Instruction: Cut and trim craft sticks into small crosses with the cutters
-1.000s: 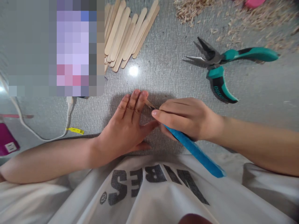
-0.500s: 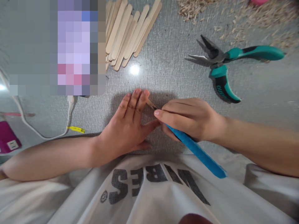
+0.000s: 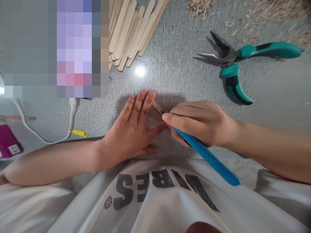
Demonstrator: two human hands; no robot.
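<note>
My left hand (image 3: 136, 126) lies on the grey table with its fingers stretched out and pointing away from me. A narrow wooden stick piece (image 3: 157, 106) pokes out from beside its index fingertip; how far it runs under the fingers is hidden. The left thumb reaches across to my right hand. My right hand (image 3: 199, 121) is closed around a blue-handled tool (image 3: 211, 158), whose handle slants down toward my shirt. The tool's dark tip sits at the end of the stick piece by my right thumb, mostly covered, so its exact kind cannot be made out.
Flat wooden craft sticks (image 3: 126, 35) lie piled at the top. Teal-and-black long-nose pliers (image 3: 229, 60) rest spread on the right. Wood shavings (image 3: 272, 22) are scattered at the upper right. A white cable (image 3: 48, 141) and a purple plug-like block (image 3: 9, 140) are at the left.
My right hand and the blue-handled tool have shifted slightly to the right, and a bit more of the stick piece shows. My left hand stays in place.
</note>
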